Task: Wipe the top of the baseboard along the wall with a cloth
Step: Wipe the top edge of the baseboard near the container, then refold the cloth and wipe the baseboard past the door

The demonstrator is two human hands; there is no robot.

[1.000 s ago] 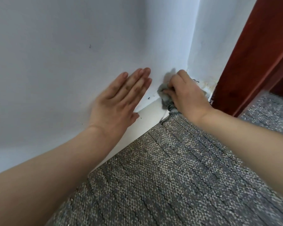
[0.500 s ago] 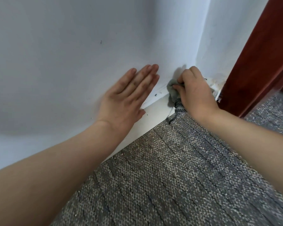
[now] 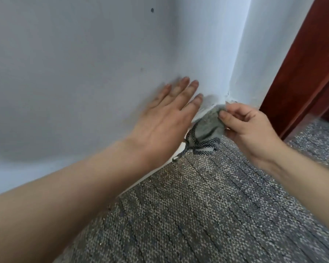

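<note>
The grey cloth (image 3: 207,126) is bunched against the white baseboard (image 3: 200,114), just short of the corner where the two walls meet. Its patterned hem and loose threads trail down onto the carpet (image 3: 198,205). The right hand (image 3: 251,128) has the cloth in its grip, with thumb and curled fingers pinching its right-hand edge. Just left of that grip the left hand (image 3: 165,118), slightly blurred, lies flat on the wall (image 3: 84,63) with fingers straight and holds nothing. Its little finger is close to the cloth's upper edge. Beyond the grip the baseboard ends at the corner. To the right, a short strip of wall stops at a red-brown door frame (image 3: 302,73). Nearer the person, open carpet runs along the baseboard's foot.
</note>
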